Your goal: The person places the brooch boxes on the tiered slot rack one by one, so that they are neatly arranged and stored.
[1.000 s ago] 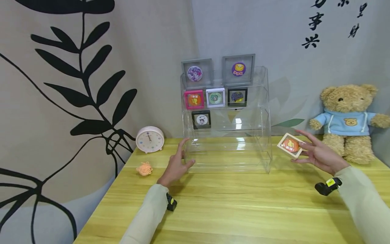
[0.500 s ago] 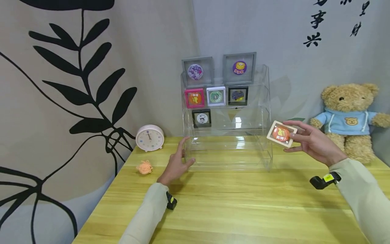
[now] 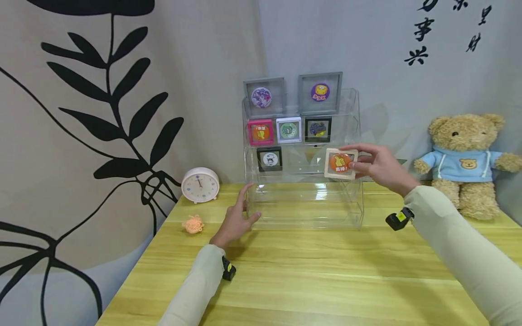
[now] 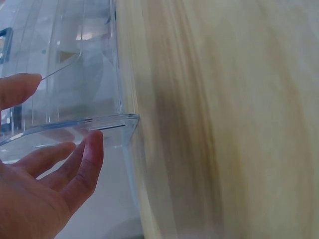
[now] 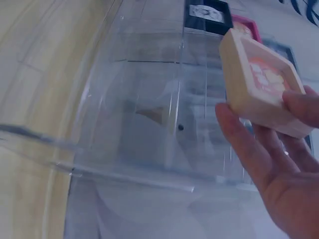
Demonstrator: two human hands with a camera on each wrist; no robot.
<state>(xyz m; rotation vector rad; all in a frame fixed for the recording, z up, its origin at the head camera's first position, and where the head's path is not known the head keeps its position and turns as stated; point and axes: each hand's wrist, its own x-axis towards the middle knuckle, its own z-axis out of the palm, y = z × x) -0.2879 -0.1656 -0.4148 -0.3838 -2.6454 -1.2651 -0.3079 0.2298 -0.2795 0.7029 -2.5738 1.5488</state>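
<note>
My right hand (image 3: 377, 166) pinches a small pale wooden display frame (image 3: 329, 164) with an orange round badge behind its front. The frame overlaps the right part of the clear acrylic tiered stand (image 3: 302, 222), level with the tier that bears a black frame (image 3: 269, 159). In the right wrist view the thumb lies on the front of the wooden frame (image 5: 237, 74), with fingers beneath and behind it. My left hand (image 3: 234, 222) is at the stand's left side, thumb and fingers spread. The left wrist view shows the clear side panel (image 4: 65, 127) between its spread digits.
Two grey frames (image 3: 320, 108) stand on the top tier. Below them are pink (image 3: 260, 142), white (image 3: 288, 141) and black (image 3: 318, 139) frames. A pink clock (image 3: 200, 184) and an orange trinket (image 3: 193, 224) sit left; a teddy bear (image 3: 466, 170) sits right.
My right hand has carried the wooden frame leftward and up, from beside the stand to in front of its right part, turning it nearly level. The left hand has stayed put.
</note>
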